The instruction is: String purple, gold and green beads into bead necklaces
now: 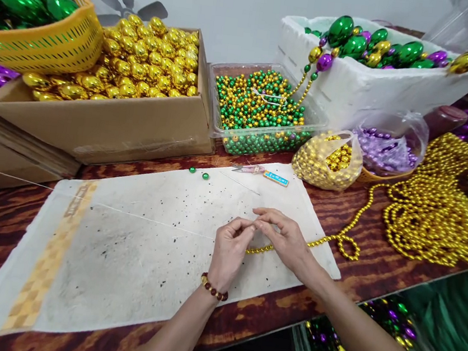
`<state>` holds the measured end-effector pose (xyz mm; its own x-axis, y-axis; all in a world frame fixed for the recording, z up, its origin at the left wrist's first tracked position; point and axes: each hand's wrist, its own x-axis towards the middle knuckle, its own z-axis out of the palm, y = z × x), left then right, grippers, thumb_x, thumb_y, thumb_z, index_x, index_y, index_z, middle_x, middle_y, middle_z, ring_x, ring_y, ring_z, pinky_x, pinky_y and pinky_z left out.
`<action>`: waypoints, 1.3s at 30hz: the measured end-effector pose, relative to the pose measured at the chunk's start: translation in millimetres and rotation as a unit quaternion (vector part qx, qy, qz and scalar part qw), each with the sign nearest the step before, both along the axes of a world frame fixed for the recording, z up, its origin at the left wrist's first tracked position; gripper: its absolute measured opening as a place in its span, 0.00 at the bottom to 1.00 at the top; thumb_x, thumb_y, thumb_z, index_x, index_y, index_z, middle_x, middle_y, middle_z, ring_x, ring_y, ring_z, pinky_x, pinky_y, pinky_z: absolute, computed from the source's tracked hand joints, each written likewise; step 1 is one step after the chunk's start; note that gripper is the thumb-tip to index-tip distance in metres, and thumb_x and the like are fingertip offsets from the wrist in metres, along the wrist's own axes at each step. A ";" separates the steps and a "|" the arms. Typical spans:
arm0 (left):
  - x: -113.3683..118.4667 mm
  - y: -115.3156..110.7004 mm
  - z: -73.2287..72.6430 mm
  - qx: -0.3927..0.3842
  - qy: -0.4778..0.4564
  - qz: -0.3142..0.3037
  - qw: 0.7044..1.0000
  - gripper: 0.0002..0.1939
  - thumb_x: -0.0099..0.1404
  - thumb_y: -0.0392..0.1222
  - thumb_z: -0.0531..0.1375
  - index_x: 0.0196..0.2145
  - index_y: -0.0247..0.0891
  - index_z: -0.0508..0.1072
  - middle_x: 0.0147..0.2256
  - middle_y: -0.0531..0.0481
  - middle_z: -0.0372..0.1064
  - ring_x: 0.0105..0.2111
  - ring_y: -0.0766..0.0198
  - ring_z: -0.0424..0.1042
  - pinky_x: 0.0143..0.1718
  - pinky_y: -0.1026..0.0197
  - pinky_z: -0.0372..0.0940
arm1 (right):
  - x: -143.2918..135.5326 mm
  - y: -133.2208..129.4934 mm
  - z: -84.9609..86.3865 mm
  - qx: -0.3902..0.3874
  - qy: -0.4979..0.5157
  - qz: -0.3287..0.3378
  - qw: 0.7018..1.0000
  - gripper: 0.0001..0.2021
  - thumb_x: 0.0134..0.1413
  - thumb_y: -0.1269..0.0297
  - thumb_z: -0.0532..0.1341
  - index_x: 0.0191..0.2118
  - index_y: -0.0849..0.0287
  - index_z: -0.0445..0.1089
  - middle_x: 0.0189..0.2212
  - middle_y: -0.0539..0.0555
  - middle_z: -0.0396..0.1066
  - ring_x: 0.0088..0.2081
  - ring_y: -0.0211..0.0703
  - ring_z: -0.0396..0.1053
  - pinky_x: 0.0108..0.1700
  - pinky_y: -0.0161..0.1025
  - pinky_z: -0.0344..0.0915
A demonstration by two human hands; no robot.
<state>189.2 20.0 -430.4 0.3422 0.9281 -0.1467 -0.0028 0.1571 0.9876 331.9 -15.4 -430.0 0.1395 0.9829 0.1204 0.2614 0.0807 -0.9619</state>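
My left hand (229, 249), with a beaded bracelet (215, 289) at the wrist, is closed in a pinch over the white cloth (122, 264). A thin white string (148, 219) runs from the far left into it. My right hand (285, 240) pinches at the same spot, its fingertips meeting those of the left. What lies between the fingertips is too small to make out. A strand of gold beads (259, 250) passes below both hands and trails right to a looped pile of gold bead strands (431, 220).
Behind the cloth stand a cardboard box (146, 126) of gold beads, a clear bin (260, 132) of small beads and a white foam box (332, 85). Snips (251, 169), a needle (239, 183), a blue-labelled packet (276, 178) and two green beads (205, 176) lie on the cloth.
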 end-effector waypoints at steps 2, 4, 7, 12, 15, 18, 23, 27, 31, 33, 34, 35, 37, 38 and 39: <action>-0.7 -0.5 0.5 0.007 0.005 -0.006 1.000 0.07 0.60 0.40 0.60 0.28 0.35 0.76 0.21 0.55 0.60 0.23 0.71 0.55 0.26 0.66 0.53 | -5.0 1.6 -3.7 -0.017 0.093 -0.033 0.995 0.06 0.57 0.65 0.61 0.32 0.58 0.74 0.41 0.55 0.72 0.44 0.45 0.69 0.47 0.42 0.62; -1.1 -0.5 -0.7 -0.002 0.002 -0.008 1.000 0.08 0.60 0.42 0.61 0.28 0.34 0.76 0.21 0.55 0.60 0.23 0.71 0.55 0.25 0.66 0.52 | -11.2 3.2 -6.8 -0.012 0.124 -0.058 0.990 0.06 0.56 0.65 0.62 0.30 0.58 0.73 0.38 0.53 0.71 0.42 0.44 0.68 0.46 0.41 0.62; -0.8 -1.3 -2.1 -0.041 -0.012 -0.001 0.999 0.10 0.60 0.43 0.62 0.27 0.34 0.75 0.20 0.55 0.59 0.22 0.71 0.55 0.24 0.66 0.51 | -23.1 3.1 -9.5 0.006 0.138 -0.096 0.986 0.06 0.57 0.65 0.61 0.30 0.58 0.72 0.37 0.52 0.68 0.42 0.43 0.66 0.46 0.40 0.59; 1.1 -5.8 5.2 -0.116 -0.136 0.021 0.984 0.11 0.62 0.43 0.60 0.25 0.34 0.70 0.20 0.56 0.56 0.21 0.72 0.54 0.24 0.66 0.51 | -43.1 -2.4 -9.0 0.025 0.193 -0.137 0.971 0.05 0.59 0.64 0.60 0.32 0.57 0.68 0.38 0.51 0.65 0.44 0.43 0.62 0.49 0.40 0.57; -0.7 -7.9 9.2 -0.146 -0.176 -0.004 0.973 0.11 0.63 0.45 0.60 0.29 0.34 0.71 0.20 0.57 0.54 0.21 0.73 0.51 0.24 0.67 0.49 | -44.7 -1.1 -5.1 0.018 0.261 -0.141 0.955 0.05 0.61 0.62 0.58 0.34 0.56 0.65 0.37 0.50 0.66 0.42 0.42 0.63 0.48 0.40 0.58; -4.8 -9.0 7.8 -0.147 -0.168 -0.035 0.974 0.12 0.63 0.47 0.60 0.31 0.34 0.72 0.18 0.60 0.47 0.19 0.74 0.46 0.22 0.67 0.45 | -37.5 6.0 3.1 0.017 0.346 -0.144 0.927 0.06 0.60 0.61 0.58 0.33 0.55 0.62 0.31 0.48 0.63 0.38 0.40 0.64 0.47 0.41 0.61; -9.7 -10.1 4.8 -0.136 -0.131 -0.066 0.980 0.15 0.62 0.50 0.61 0.29 0.34 0.69 0.18 0.62 0.41 0.18 0.75 0.39 0.20 0.67 0.38 | -28.0 17.4 15.0 0.009 0.463 -0.131 0.877 0.10 0.51 0.62 0.62 0.29 0.55 0.58 0.26 0.46 0.57 0.30 0.38 0.63 0.45 0.44 0.66; -10.8 -10.7 8.8 -0.134 -0.126 -0.093 0.979 0.14 0.64 0.50 0.60 0.30 0.34 0.70 0.18 0.61 0.42 0.18 0.75 0.40 0.20 0.67 0.38 | -26.3 19.2 15.2 0.009 0.513 -0.129 0.849 0.12 0.48 0.64 0.64 0.28 0.55 0.58 0.26 0.46 0.57 0.29 0.37 0.62 0.43 0.43 0.67; -9.5 -12.3 13.5 -0.115 -0.096 -0.099 0.984 0.14 0.63 0.50 0.60 0.35 0.34 0.72 0.18 0.61 0.44 0.18 0.75 0.41 0.19 0.67 0.39 | -20.5 16.2 19.7 0.016 0.536 -0.113 0.836 0.12 0.50 0.64 0.65 0.28 0.55 0.58 0.25 0.45 0.56 0.28 0.35 0.60 0.37 0.38 0.67; -8.4 -13.6 14.8 -0.093 -0.070 -0.100 0.988 0.14 0.63 0.50 0.60 0.35 0.34 0.73 0.18 0.60 0.46 0.18 0.74 0.41 0.19 0.67 0.39 | -16.3 13.0 23.9 0.010 0.538 -0.100 0.837 0.11 0.51 0.65 0.64 0.29 0.56 0.59 0.25 0.45 0.55 0.26 0.34 0.59 0.31 0.35 0.65; -8.0 -14.4 15.2 -0.082 -0.057 -0.102 0.990 0.14 0.62 0.50 0.60 0.34 0.34 0.74 0.18 0.60 0.46 0.18 0.74 0.42 0.19 0.67 0.40 | -14.0 11.4 25.8 0.006 0.538 -0.094 0.837 0.10 0.51 0.66 0.64 0.29 0.56 0.59 0.25 0.45 0.55 0.25 0.34 0.57 0.29 0.34 0.64; -7.6 -15.3 15.6 -0.074 -0.045 -0.104 0.991 0.14 0.62 0.50 0.60 0.34 0.34 0.74 0.18 0.60 0.47 0.18 0.74 0.42 0.20 0.67 0.40 | -11.7 9.8 27.2 0.004 0.538 -0.091 0.838 0.10 0.50 0.67 0.64 0.28 0.56 0.59 0.24 0.45 0.54 0.24 0.34 0.56 0.26 0.32 0.62; -7.2 -17.0 16.5 -0.065 -0.028 -0.106 0.992 0.14 0.62 0.49 0.60 0.32 0.34 0.74 0.17 0.59 0.49 0.18 0.74 0.43 0.20 0.66 0.41 | -7.1 7.5 28.4 0.005 0.535 -0.093 0.840 0.11 0.48 0.68 0.63 0.27 0.56 0.58 0.23 0.45 0.52 0.22 0.33 0.54 0.22 0.31 0.59; -6.9 -17.8 17.2 -0.063 -0.024 -0.108 0.992 0.14 0.62 0.49 0.60 0.32 0.34 0.74 0.17 0.59 0.50 0.18 0.74 0.43 0.20 0.66 0.41 | -4.9 6.8 28.2 0.008 0.533 -0.098 0.841 0.11 0.48 0.68 0.63 0.26 0.56 0.57 0.23 0.44 0.51 0.22 0.33 0.53 0.21 0.31 0.58; -6.6 -18.4 18.1 -0.060 -0.020 -0.111 0.992 0.14 0.62 0.49 0.60 0.31 0.34 0.74 0.17 0.59 0.50 0.18 0.74 0.43 0.19 0.66 0.41 | -2.9 6.4 27.5 0.014 0.530 -0.103 0.842 0.12 0.48 0.68 0.63 0.25 0.56 0.56 0.22 0.44 0.50 0.21 0.33 0.53 0.20 0.30 0.57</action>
<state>182.5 1.6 -412.3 0.5445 0.8055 -0.2336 0.0057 0.2750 0.9614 329.0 -9.0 -402.4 0.3493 0.9239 -0.1565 -0.7308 0.1641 -0.6626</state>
